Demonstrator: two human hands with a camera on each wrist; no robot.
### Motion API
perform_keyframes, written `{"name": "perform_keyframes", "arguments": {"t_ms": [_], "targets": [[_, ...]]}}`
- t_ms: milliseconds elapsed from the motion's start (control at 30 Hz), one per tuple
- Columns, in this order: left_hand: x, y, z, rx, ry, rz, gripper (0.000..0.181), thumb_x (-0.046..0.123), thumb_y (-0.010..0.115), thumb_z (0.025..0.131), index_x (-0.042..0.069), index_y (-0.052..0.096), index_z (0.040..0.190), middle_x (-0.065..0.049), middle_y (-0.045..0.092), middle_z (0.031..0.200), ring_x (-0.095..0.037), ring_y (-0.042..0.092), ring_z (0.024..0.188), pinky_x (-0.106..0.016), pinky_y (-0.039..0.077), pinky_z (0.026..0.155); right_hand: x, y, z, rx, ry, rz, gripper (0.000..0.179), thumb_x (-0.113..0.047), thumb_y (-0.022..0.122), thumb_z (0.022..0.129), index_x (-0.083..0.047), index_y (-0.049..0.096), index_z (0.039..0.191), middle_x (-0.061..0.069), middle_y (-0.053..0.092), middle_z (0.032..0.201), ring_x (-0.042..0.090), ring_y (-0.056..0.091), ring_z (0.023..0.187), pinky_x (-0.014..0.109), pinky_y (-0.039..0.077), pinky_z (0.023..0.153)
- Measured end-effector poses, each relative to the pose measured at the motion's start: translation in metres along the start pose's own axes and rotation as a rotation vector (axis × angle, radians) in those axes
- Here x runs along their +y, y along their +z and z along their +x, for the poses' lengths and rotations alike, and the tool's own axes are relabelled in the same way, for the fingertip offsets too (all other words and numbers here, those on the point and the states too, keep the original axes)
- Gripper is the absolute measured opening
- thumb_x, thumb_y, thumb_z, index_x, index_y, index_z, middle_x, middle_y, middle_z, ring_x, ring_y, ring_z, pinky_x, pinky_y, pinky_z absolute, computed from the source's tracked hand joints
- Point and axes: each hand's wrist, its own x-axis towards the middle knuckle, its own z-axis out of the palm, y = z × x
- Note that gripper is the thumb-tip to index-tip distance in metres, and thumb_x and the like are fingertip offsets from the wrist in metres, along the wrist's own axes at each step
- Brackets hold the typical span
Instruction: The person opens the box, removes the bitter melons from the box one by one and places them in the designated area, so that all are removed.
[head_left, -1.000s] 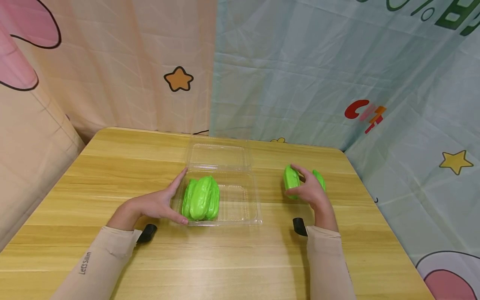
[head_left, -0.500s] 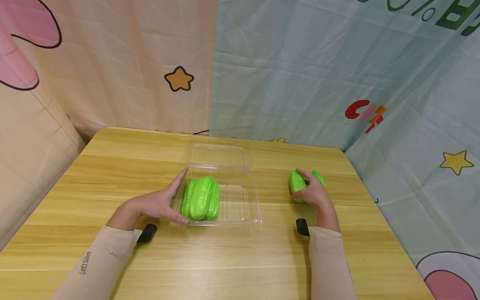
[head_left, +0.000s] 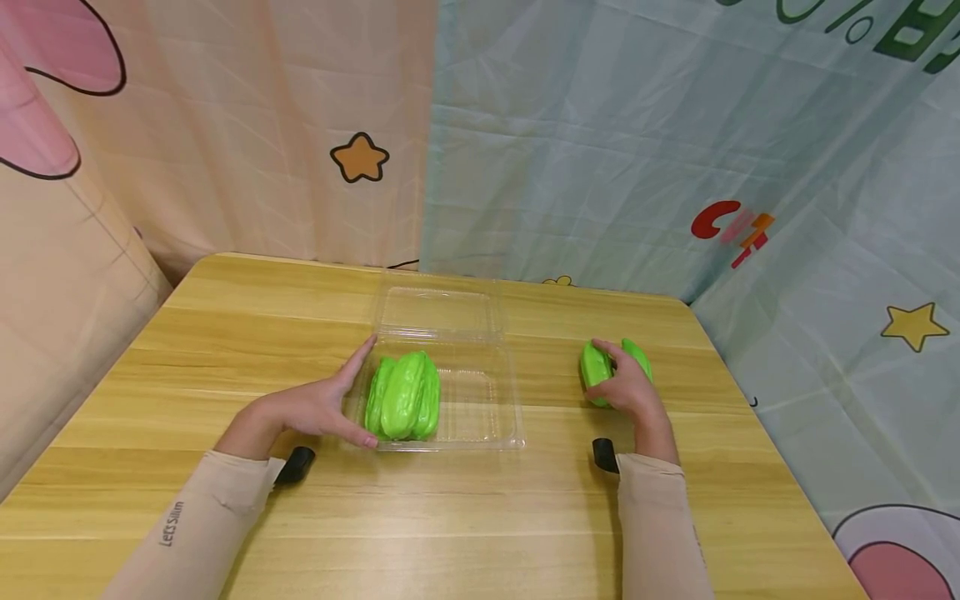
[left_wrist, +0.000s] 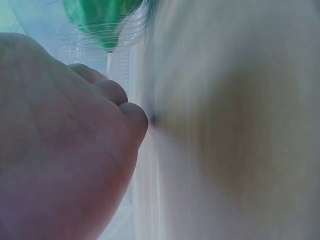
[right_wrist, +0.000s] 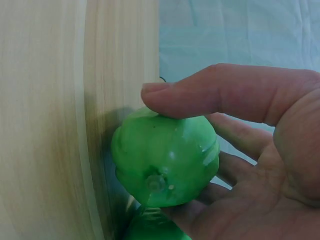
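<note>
My left hand (head_left: 318, 404) spans the left side of a clear plastic clamshell box (head_left: 480, 408), thumb at its front rim and fingers by the hinge. Inside the box's left half lie glossy, ribbed green vegetables (head_left: 405, 404), bunched together; their green also shows through the box wall in the left wrist view. To the right of the box, my right hand (head_left: 632, 387) grips another ribbed green vegetable (right_wrist: 167, 155) between thumb and fingers, close over the table, its stem end facing the right wrist camera. Beside it lies one more green vegetable (head_left: 636, 354), partly hidden by the hand.
The box lid (head_left: 438, 310) is folded back, flat toward the table's far edge. Around the things stretches a wood-grain table (head_left: 450, 525). Printed curtains (head_left: 570, 150) hang behind it and along both sides.
My right hand has shifted slightly to the right and toward me with the green vegetable, nearer to the other one, then almost stopped. The left hand and box stay put.
</note>
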Motion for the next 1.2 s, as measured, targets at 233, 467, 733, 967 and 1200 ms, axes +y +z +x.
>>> {"name": "perform_keyframes", "arguments": {"t_ms": [233,467,733,967,1200], "targets": [[-0.001,0.0,0.001,0.0,0.009,0.0,0.143,0.03,0.091,0.076,0.026,-0.028,0.156,-0.022,-0.027,0.16,-0.051,-0.008,0.146,-0.07,0.005,0.112,0.0,0.001,0.003,0.017,-0.033,-0.117,0.097,0.011,0.076,0.073,-0.003,0.031,0.157,0.027,0.019,0.162,0.047,0.031,0.138,0.057,0.039,0.102],[0.0,0.0,0.0,0.001,0.01,0.003,0.143,0.03,0.091,0.076,0.026,-0.028,0.156,-0.022,-0.027,0.16,-0.051,-0.009,0.146,-0.07,0.004,0.112,0.003,0.004,0.008,0.026,-0.088,-0.208,0.096,0.014,0.075,0.072,0.006,0.027,0.155,0.032,0.011,0.161,0.05,0.014,0.146,0.058,0.034,0.109],[-0.001,0.0,0.0,0.003,0.007,0.004,0.144,0.03,0.091,0.076,0.027,-0.028,0.156,-0.021,-0.027,0.161,-0.051,-0.009,0.146,-0.07,0.004,0.112,0.002,0.005,0.009,0.058,-0.09,-0.261,0.09,0.019,0.068,0.071,0.009,0.031,0.153,0.03,0.014,0.162,0.047,0.005,0.149,0.057,0.023,0.116],[0.0,0.0,0.0,-0.003,0.005,0.005,0.144,0.031,0.091,0.076,0.026,-0.029,0.156,-0.02,-0.028,0.16,-0.051,-0.01,0.146,-0.07,0.004,0.112,-0.004,0.003,0.005,0.073,-0.11,-0.254,0.089,0.014,0.072,0.072,0.008,0.034,0.152,0.031,0.016,0.161,0.048,0.005,0.148,0.059,0.02,0.116],[0.002,0.0,0.0,-0.001,0.005,0.001,0.144,0.03,0.091,0.076,0.024,-0.028,0.156,-0.02,-0.028,0.16,-0.051,-0.01,0.146,-0.069,0.004,0.112,-0.01,0.0,0.0,0.092,-0.115,-0.193,0.086,-0.003,0.079,0.082,0.007,0.032,0.153,0.029,0.016,0.162,0.046,0.004,0.149,0.06,0.017,0.117]]}}
